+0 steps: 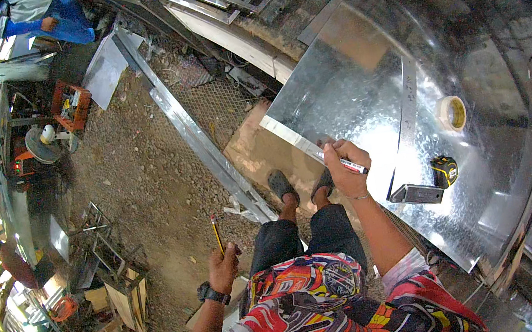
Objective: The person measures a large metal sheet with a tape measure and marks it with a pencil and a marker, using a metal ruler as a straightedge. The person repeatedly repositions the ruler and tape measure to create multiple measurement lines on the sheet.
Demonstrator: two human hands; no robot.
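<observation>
My right hand (346, 165) is closed round a marker pen (352, 167) at the near left edge of a shiny metal sheet (330, 90). A pale strip of tape (289, 137) runs along that edge, up to my fingers. Away from the sheet, my left hand (225, 265) grips a yellow pencil (216, 233) that points up between its fingers. On the sheet lie a try square (417, 194) with a long blade, a black and yellow tape measure (444, 171) beside its stock, and a roll of masking tape (452, 114) farther right.
Long metal channels (190, 125) lie across the gravel ground left of my feet. An orange crate (71, 105), a fan (43, 144) and a wooden box frame (127, 295) stand at the left. Another person's hand (49, 24) shows at the far upper left.
</observation>
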